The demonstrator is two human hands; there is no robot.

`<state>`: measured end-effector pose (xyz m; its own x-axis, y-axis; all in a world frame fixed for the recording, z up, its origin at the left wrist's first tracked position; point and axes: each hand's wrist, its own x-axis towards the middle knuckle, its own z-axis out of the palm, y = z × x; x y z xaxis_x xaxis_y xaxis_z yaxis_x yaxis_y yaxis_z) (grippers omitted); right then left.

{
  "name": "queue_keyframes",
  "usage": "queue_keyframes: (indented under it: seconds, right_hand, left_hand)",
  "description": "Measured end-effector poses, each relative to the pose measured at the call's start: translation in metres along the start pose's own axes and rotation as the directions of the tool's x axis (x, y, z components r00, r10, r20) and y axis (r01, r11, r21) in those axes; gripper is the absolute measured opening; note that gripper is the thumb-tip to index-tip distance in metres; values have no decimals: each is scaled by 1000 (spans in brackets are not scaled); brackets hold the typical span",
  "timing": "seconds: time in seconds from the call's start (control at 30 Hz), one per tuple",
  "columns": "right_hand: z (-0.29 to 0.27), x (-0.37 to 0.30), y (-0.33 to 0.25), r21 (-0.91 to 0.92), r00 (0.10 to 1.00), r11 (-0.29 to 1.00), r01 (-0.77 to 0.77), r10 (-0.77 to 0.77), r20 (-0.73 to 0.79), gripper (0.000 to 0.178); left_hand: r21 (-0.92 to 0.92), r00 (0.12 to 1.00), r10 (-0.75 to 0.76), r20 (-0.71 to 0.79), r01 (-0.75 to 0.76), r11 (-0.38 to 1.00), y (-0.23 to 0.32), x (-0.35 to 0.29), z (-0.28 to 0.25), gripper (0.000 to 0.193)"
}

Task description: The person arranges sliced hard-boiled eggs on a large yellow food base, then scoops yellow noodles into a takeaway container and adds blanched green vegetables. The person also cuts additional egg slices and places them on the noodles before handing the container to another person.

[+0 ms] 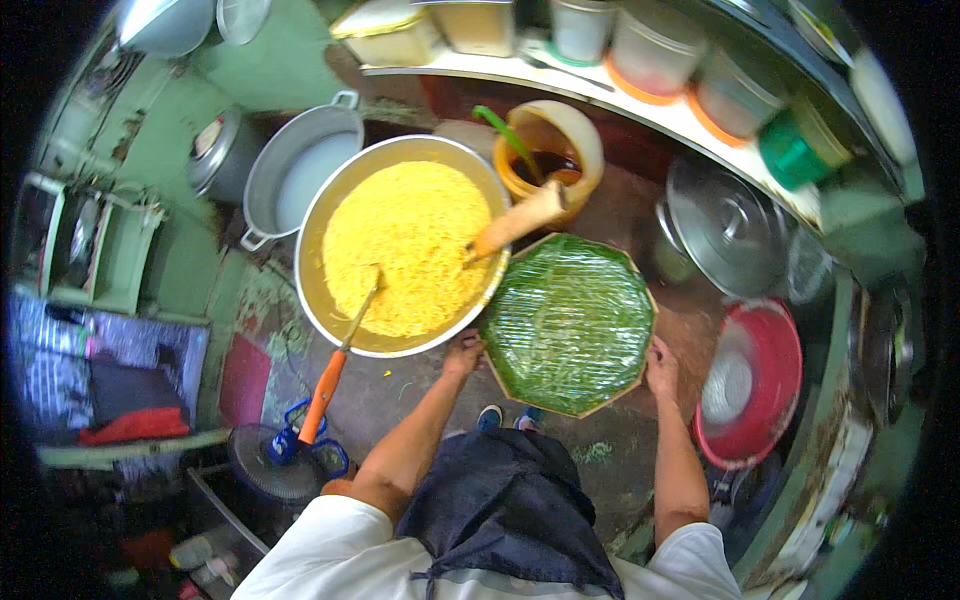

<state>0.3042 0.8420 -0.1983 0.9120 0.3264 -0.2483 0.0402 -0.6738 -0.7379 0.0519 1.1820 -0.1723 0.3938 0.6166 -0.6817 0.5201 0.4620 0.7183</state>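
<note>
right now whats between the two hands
In the head view, the green leaf-lined tray spans the whole stretch: the left hand grips its left edge, the right hand its right edge.

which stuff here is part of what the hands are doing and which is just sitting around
In hand:
- green-lined tray, gripped at its edges by the left hand and right hand
- noodle pan touching it

Lying about:
- orange jug
- steel lid
- red basin
- empty pot
- shelf tubs
</note>
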Motion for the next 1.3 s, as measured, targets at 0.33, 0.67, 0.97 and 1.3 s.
queue_keyframes:
  seconds: [0.33,0.67,0.97,1.3]
  right_hand:
    - [-9,-29,-19,542,985,829,-142,173,-7,28]
    - [175,-200,-314,428,365,651,-627,-240,900,56]
    - [253,-233,-425,394,406,441,-806,-72,911,34]
    - [245,-204,-422,297,571,806,-512,61,819,23]
  left_hand:
    - [-146,961,-222,165,246,958,-55,-79,-112,42]
    - [-257,924,42,381,62,964,97,-180,-317,69]
    - [226,419,571,706,-897,379,246,-117,-200,61]
    - [418,404,620,673,-899,131,290,-39,45,75]
